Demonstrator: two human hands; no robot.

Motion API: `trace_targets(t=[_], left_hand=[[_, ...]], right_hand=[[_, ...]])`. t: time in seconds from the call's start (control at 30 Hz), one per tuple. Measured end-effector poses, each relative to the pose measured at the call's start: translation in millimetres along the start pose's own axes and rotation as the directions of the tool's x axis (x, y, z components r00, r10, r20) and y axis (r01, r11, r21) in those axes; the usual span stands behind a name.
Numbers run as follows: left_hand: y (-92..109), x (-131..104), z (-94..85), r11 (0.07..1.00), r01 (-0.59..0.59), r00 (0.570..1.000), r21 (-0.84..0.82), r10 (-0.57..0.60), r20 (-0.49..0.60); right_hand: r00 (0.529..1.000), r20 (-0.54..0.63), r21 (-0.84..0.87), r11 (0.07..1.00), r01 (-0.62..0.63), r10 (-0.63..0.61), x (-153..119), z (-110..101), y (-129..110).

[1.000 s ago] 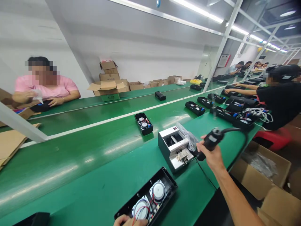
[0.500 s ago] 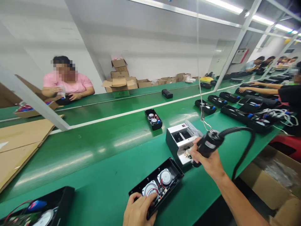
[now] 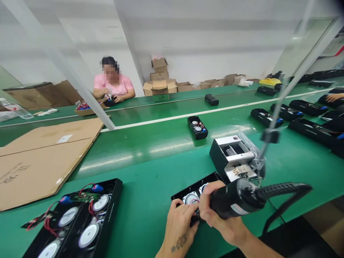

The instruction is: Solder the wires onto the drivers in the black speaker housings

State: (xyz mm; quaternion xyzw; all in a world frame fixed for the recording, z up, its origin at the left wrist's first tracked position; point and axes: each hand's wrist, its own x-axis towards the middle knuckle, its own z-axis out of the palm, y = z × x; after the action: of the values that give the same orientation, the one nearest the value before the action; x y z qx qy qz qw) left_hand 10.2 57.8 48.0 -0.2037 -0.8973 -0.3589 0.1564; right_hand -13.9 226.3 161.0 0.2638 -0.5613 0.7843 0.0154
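Observation:
My right hand (image 3: 219, 215) is wrapped round a black electric screwdriver (image 3: 236, 199) with a thick cable, hung from a line above. It is tilted, and its tip is hidden behind my fingers, over an open black speaker housing (image 3: 185, 191). My left hand (image 3: 179, 224) grips the near left end of that housing, thumb and fingers by its wall. Inside sit two round speaker drivers, the left one (image 3: 191, 198) showing most, with thin red wires. My hands and the tool cover much of the housing.
A screw feeder (image 3: 232, 156) stands just behind the housing. Two open speaker housings (image 3: 107, 215) with wired boards lie at left; another (image 3: 197, 128) is on the green belt. Flat cardboard (image 3: 48, 157) lies at far left. A person (image 3: 114, 86) works opposite; more housings (image 3: 311, 134) line the right.
My right hand has brought the screwdriver down and left from beside the screw feeder to over the housing. My left hand still holds the housing. The view has swung left.

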Motion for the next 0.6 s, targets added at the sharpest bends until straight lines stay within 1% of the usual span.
trace_targets(t=[0.07,0.17,0.23,0.3,0.37,0.5,0.6], left_hand=[[2,1,-2.6,1.0,0.001,1.0,-0.002,-0.001,0.019],[3,2,-4.6,1.0,-0.003,0.999,0.021,0.002,0.044],[2,2,-3.1,0.999,-0.01,0.999,0.043,0.008,0.036],[2,2,-0.6,0.998,-0.009,1.0,0.061,0.008,0.028],[2,3,0.9,0.997,-0.011,1.0,0.078,0.009,0.027],[1,4,-1.5,0.994,-0.022,0.998,0.106,0.016,0.056],[-3,5,-2.9,0.993,-0.041,0.997,0.115,0.033,0.074]], right_hand=[[1.0,-0.003,-0.027,1.0,-0.002,0.002,3,3,1],[0.999,-0.02,-0.053,0.998,-0.037,0.036,5,5,3],[0.998,-0.017,-0.051,0.997,-0.057,0.056,5,6,6],[0.999,0.011,-0.065,0.997,-0.051,0.052,4,6,9],[0.999,0.023,-0.14,0.99,-0.023,0.027,3,7,11],[1.0,0.008,-0.315,0.949,0.012,-0.01,-1,7,11],[0.997,0.065,-0.42,0.905,0.07,-0.047,0,7,8]])
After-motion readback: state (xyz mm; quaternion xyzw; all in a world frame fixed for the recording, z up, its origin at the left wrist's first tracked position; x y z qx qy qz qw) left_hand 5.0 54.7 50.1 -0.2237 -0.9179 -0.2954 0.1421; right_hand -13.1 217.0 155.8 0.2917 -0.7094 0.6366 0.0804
